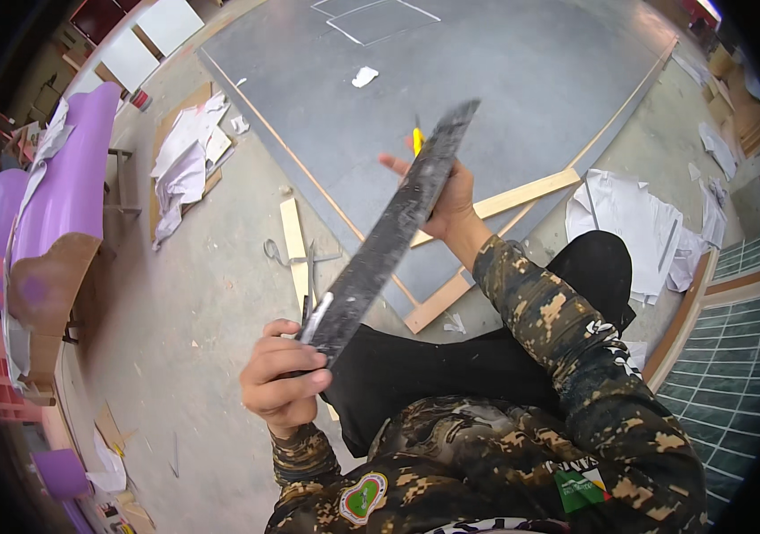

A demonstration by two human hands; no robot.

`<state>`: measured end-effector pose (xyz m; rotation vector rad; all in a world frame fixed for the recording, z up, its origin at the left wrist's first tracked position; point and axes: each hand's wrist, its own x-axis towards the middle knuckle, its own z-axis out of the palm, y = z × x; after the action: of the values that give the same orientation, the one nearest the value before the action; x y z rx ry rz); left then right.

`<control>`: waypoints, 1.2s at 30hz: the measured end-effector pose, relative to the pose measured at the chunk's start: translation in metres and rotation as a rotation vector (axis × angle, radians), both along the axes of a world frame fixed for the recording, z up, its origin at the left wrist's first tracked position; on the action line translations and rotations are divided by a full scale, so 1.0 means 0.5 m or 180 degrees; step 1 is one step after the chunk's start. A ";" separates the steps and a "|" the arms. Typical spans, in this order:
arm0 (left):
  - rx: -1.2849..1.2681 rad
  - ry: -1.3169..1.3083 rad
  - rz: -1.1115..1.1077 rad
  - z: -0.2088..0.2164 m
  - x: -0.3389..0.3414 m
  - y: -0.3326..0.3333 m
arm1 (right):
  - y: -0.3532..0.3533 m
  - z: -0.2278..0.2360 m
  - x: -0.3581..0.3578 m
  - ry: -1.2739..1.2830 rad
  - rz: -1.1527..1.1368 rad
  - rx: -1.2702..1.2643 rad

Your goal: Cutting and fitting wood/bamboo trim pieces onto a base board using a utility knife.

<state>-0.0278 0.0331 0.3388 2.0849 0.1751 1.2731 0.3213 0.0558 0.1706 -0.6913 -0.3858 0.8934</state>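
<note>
Left hand (284, 381): long, scuffed black strip (389, 230) pinched; steadiness advised.
Right hand (455, 198): fingers half-hidden, grip cannot be told; slim yellow tool (417, 141) best kept clear.

Even, fairly bright light fills the middle of my head view, with black around the rim.
I see soft shadows on the pale grey concrete floor (193, 356) and a faint pale sheen toward the far end of the broad, flat grey panel (522, 84). Small glare spots burn at the far left and upper right edges; the upright white boards (170, 27) look nearly washed out, while the black cloth trousers (415, 365) lose detail. My picture softens around the right hand (453, 200) and the far tip of the long, scuffed black strip (389, 227). Fisheye distortion bows the green panel with white grid lines (727, 378).
</note>
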 end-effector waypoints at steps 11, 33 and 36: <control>-0.0617 0.1095 0.0669 -0.125 -0.061 -0.044 | -0.059 0.192 0.016 0.0777 -0.0213 0.0876; -0.1480 0.0738 -0.0006 -0.245 0.076 -0.002 | -0.067 0.220 -0.009 0.0305 0.0583 0.1556; -0.0846 0.1166 0.0591 -0.198 0.148 -0.026 | -0.060 0.219 -0.026 0.0103 0.0716 0.1391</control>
<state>0.0462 0.0202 0.2397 2.0829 0.6768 0.8988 0.3083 0.0257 0.2802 -0.2330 -0.6158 0.9892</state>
